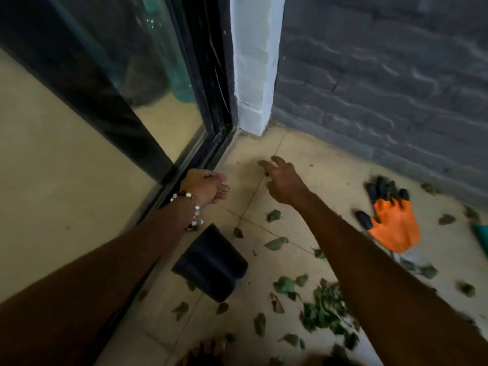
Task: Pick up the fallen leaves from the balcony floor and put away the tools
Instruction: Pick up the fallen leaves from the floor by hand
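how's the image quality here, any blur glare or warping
Head view: motion blur smears the orange glove and the leaf pile; the glass door carries reflections; wide-angle warping bends the door frame; light is dim and even, without hard shadows.

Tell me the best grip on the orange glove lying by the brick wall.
Pinch the orange cuff of the orange glove from the near side. It lies flat, black fingers toward the brick wall, so the wide cuff faces the person and is probably easiest to lift.
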### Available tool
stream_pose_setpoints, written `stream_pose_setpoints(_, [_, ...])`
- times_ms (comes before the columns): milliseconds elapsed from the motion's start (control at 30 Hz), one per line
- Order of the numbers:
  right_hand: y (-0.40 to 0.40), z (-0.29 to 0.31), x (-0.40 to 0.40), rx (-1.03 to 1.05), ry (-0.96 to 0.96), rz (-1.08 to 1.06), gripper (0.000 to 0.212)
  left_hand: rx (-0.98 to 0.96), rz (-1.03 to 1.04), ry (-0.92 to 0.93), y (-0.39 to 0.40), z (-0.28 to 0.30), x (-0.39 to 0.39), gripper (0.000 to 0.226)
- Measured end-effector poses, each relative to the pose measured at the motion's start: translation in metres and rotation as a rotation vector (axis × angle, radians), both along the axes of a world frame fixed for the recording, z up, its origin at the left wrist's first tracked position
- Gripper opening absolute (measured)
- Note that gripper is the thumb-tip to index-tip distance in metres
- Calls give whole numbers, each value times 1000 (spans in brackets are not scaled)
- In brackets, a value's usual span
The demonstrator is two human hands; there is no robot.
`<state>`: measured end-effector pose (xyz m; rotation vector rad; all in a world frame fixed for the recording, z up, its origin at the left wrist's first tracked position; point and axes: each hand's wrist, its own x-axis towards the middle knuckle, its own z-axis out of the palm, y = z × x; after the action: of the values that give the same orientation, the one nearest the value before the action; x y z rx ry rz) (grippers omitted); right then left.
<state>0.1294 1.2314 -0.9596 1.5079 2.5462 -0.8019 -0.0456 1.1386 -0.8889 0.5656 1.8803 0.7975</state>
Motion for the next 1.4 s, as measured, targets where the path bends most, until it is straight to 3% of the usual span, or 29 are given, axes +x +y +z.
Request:
stream_pose_setpoints(67, [11,-19,-4,82,-95,133,61,55,0,1,7,-13,-6,15])
stream_pose_setpoints(200, [5,-38,7,266,-115,282,38,115,19,-36,7,-30,-9,13])
stream_pose_setpoints(333, [-18,-32,27,237,185,168,24,128,-66,-2,-13,-39,-3,14])
stream_pose_setpoints(433, [-50,-31,41,134,175,213,32,136,-23,-12,-25,-39,-2,15])
stream_pose_setpoints(533, [-78,-45,51,251,64,365,36,153,66,-38,-31,-35,-5,16])
stream_pose_setpoints(733, [-90,-41,25,206,266,242,19,219,125,-55,-35,-17,-19,14])
stream_pose_setpoints(833, [-102,-37,1,169,277,377,25,219,181,-82,-44,-14,-29,16])
stream_pose_setpoints(967, [-111,-51,-3,327,228,592,40,169,249,-100,-61,-21,-44,15])
stream_pose_setpoints(1133, [-102,-59,0,233,174,415,24,103,255,-124,-79,-26,-55,19])
stream_pose_setpoints(1233, [-92,-34,-9,8,503,30,14,95,264,-180,-79,-26,-55,25])
stream_pose_setpoints(1300, [-86,-4,-26,-301,794,-241,15,115,245,-223,-76,-22,-52,33])
stream_pose_setpoints(1400, [-80,39,-61,-487,1033,-167,18,131,216,-371,-67,-7,-45,53])
